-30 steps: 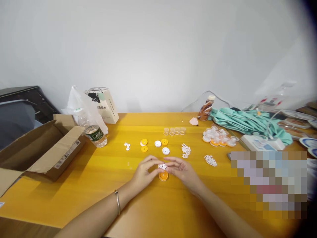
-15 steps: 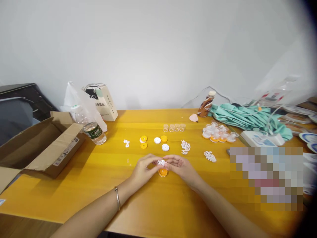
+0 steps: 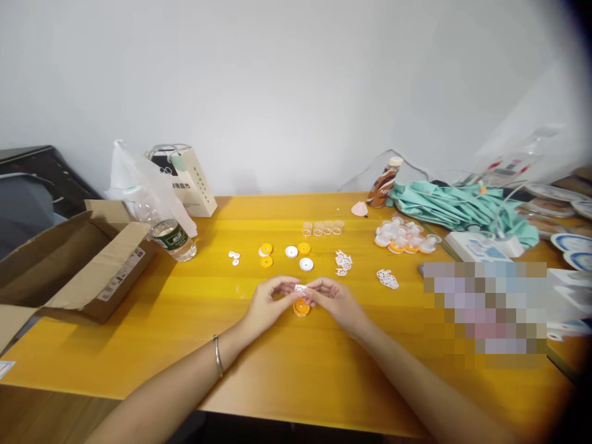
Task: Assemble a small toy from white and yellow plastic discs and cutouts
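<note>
Between the fingertips of my left hand (image 3: 272, 300) and my right hand (image 3: 333, 300) is a small white perforated plastic piece (image 3: 300, 288). Both hands pinch it, one from each side; their fingers cover its ends. Just below the fingertips, an orange round part (image 3: 301, 308) with a clear rim rests on the table. Beyond the hands lie yellow discs (image 3: 304, 248) and white discs (image 3: 306, 264), each with a small centre hole. More white openwork pieces (image 3: 343, 262) lie to the right, with another openwork group (image 3: 387, 279) farther right.
Clear rings (image 3: 322, 229) stand in a row behind the discs; small white pieces (image 3: 234, 257) lie left. Clear-and-orange capsules (image 3: 404, 235) cluster at right, near a brown bottle (image 3: 385, 182) and green cloth (image 3: 453, 213). An open cardboard box (image 3: 99, 265) and water bottle (image 3: 173, 239) stand left.
The whole scene sits slightly higher in view, as the camera has tilted a little. Both hands still pinch the white piece, which looks turned somewhat and more covered by the fingers.
</note>
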### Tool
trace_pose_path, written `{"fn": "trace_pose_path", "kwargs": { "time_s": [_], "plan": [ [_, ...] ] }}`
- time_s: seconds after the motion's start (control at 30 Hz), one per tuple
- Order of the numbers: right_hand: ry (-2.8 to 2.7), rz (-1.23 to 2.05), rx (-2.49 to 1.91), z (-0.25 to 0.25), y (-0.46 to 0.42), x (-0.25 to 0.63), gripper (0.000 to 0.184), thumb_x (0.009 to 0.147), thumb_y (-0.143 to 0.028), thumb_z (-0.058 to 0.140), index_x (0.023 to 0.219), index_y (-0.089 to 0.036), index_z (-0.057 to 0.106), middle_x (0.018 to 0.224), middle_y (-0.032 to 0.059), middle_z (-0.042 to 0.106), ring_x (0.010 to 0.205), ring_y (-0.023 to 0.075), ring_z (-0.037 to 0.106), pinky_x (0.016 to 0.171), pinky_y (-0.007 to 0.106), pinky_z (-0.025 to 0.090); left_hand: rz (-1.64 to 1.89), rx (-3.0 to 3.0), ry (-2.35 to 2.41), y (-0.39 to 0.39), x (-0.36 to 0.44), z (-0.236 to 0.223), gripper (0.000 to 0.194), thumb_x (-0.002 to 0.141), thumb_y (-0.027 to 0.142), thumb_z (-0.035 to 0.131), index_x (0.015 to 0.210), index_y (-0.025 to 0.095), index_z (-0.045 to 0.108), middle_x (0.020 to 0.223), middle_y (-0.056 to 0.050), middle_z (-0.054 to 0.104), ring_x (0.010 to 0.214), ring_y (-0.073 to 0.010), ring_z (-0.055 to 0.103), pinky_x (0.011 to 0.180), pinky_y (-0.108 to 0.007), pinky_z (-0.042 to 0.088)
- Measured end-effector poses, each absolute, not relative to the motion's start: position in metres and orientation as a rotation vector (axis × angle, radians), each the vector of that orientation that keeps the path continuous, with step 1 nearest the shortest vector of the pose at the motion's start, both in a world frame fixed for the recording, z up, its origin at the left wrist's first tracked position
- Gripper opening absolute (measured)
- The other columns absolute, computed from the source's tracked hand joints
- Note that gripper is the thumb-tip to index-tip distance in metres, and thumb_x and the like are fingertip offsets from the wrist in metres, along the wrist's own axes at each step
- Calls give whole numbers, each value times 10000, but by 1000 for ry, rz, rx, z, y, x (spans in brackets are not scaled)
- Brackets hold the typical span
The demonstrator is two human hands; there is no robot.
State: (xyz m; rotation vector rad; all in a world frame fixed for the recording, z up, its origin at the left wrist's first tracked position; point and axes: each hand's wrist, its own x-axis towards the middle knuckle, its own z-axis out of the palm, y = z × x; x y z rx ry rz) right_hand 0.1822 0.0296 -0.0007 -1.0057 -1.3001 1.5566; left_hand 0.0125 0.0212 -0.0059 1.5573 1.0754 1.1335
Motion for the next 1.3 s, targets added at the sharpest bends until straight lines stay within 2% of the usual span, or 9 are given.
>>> {"fn": "trace_pose_path", "kwargs": {
  "time_s": [0.1,0.3,0.5,0.6,0.73,0.8,1.0,1.3],
  "plan": [
    [-1302,1542,-997,-2,29,181,206,655,-349,701,692,-167,613,632,-11,637,590,98,569,587,233,445,1105,1396,1038,23,14,-7,220,713,292,663,858,130,631,804,-58,673,734,-140,627,722,-260,497],
    [-1287,1479,-996,-3,27,177,200,678,-350,684,697,-172,597,619,-19,619,586,98,558,590,233,441,1105,1200,1021,22,19,-2,226,688,295,683,831,128,630,796,-44,672,715,-124,617,712,-243,484],
    [-1298,1431,-1021,-5,26,173,247,679,-413,668,697,-184,575,621,-11,606,600,122,564,613,266,457,1152,1258,1090,20,24,3,240,683,325,679,784,115,622,741,-42,660,662,-122,605,671,-242,484],
    [-1403,1441,-1008,-4,30,179,263,700,-438,635,768,-190,581,706,7,616,674,138,577,665,287,464,1150,1327,1087,21,19,4,237,702,325,665,812,120,619,775,-49,661,700,-128,608,698,-249,486],
    [-1722,1141,-1131,-3,32,191,409,617,-408,714,938,-207,558,844,29,585,727,155,539,679,304,448,1164,1479,1073,24,7,7,219,752,305,621,885,132,619,849,-61,658,776,-131,604,765,-262,477],
    [-1935,946,-1162,-5,32,194,467,562,-373,760,948,-207,556,868,34,563,746,167,515,694,315,435,1144,1561,1081,26,2,6,213,766,290,607,914,137,624,876,-68,651,798,-135,601,779,-268,473],
    [-2167,793,-1106,-16,32,190,264,673,-315,689,868,-189,563,832,34,544,784,177,512,724,312,423,1021,1785,1137,26,0,-4,224,781,253,588,982,158,615,862,-54,635,790,-135,592,733,-251,467],
    [-2159,778,-1095,-18,32,190,232,694,-293,670,888,-193,590,794,26,533,760,171,506,707,303,422,977,2033,1084,19,5,3,134,818,230,541,916,166,607,836,-41,619,782,-133,567,746,-254,450]
  ]
}}
